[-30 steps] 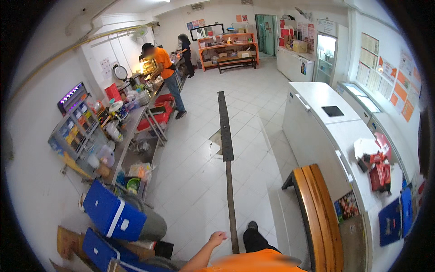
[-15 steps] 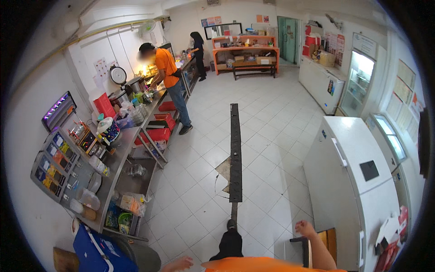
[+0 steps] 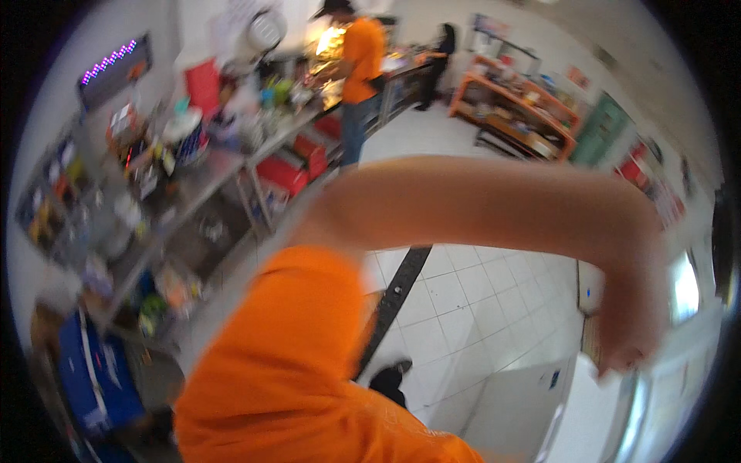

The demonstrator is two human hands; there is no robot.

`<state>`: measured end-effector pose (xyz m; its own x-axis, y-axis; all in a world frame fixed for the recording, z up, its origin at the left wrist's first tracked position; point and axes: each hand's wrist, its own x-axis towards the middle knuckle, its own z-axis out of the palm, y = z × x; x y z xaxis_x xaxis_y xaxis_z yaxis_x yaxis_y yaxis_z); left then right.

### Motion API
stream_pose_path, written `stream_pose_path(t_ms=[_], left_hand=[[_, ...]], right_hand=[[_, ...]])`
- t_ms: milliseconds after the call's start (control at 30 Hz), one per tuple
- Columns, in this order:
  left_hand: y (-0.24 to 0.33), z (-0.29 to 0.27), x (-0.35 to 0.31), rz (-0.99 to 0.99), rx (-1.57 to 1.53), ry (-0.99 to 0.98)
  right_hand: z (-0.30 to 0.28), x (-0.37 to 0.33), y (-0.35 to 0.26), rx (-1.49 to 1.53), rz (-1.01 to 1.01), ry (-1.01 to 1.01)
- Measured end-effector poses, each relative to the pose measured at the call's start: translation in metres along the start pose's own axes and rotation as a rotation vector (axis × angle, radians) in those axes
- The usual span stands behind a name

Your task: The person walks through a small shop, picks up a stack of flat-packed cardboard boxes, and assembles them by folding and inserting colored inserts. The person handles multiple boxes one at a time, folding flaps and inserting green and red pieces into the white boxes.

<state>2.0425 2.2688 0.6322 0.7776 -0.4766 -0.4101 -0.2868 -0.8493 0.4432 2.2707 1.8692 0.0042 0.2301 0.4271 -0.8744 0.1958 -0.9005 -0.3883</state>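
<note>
My left arm is raised across the picture, its orange sleeve (image 3: 285, 316) low at the left and the bare forearm stretching right. At its end my left hand (image 3: 634, 332) hangs bent down at the wrist. The fingers are smeared by motion, so I cannot see whether they are open or closed. Nearest to it in the picture is the white freezer (image 3: 513, 413) at the lower right; whether they touch cannot be told. My right hand is out of view. One dark shoe (image 3: 400, 367) of mine shows on the tiled floor.
A steel counter (image 3: 224, 166) crowded with kitchenware runs along the left wall, with red containers (image 3: 282, 176) beneath. A co-worker in orange (image 3: 363, 62) stands there, another in black (image 3: 438, 65) farther back. A blue cooler box (image 3: 100, 378) sits low left; an orange shelf (image 3: 513, 112) stands behind.
My left arm has come up from the lower edge and swung across to the right. My right hand has left the picture. The view has tilted and turned, and is blurred.
</note>
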Motion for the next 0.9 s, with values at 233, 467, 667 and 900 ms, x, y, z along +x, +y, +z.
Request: stream_pose_path(t_ms=[233,467,667,900], left_hand=[[-0.238,-0.174,0.280,0.395,0.046,0.099],[-0.396,-0.271,0.405,0.554,0.082,-0.052],[-0.626,-0.330,0.436,0.395,0.097,-0.189],[-1.022,-0.285,0.285,-0.100,-0.494,0.113]], right_hand=[[-0.239,0.171,-0.201,0.124,-0.174,0.157],[-0.444,0.288,-0.524,0.269,-0.484,0.344],[-0.556,0.386,-0.672,0.430,-0.486,0.349],[-0.626,0.513,-0.444,-0.608,-0.182,0.348]])
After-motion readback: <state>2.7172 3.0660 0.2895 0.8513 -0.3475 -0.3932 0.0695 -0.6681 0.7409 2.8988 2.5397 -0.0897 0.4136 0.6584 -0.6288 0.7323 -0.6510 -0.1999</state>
